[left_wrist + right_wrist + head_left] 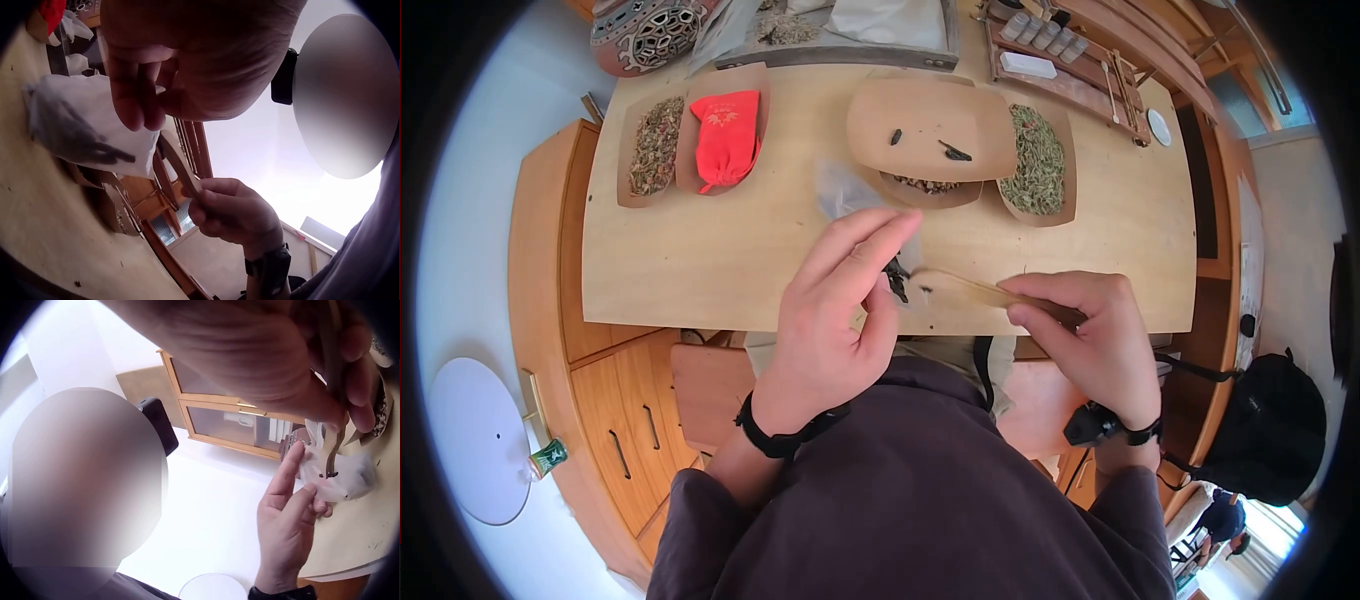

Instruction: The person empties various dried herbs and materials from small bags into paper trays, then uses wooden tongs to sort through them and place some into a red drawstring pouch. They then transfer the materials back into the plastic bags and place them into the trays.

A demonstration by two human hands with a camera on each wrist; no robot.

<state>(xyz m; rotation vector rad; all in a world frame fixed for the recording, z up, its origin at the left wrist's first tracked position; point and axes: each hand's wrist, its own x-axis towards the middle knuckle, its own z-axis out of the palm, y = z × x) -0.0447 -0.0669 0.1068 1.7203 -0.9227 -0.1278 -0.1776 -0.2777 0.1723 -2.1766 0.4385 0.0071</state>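
Observation:
My left hand [840,300] holds a translucent plastic bag [134,144] at its mouth, thumb and fingers spread along the edge. Dark dried pieces [75,134] show through the bag's side. From the right, my right hand [1090,325] pinches slim wooden tongs [332,447] between thumb and fingers. Their tip is at the bag's mouth, with a small dark piece [334,474] there. Beyond the hands, an upturned-looking brown paper tray [930,110] carries two dark pieces and overlaps another tray of brownish bits [925,185].
Paper trays of dried herbs [1040,160] stand at right and left [657,150]. A red cloth pouch [726,135] lies in another tray. Behind are a grey-framed tray [840,58], a patterned pot [650,35] and a wooden rack [1060,65] with small jars.

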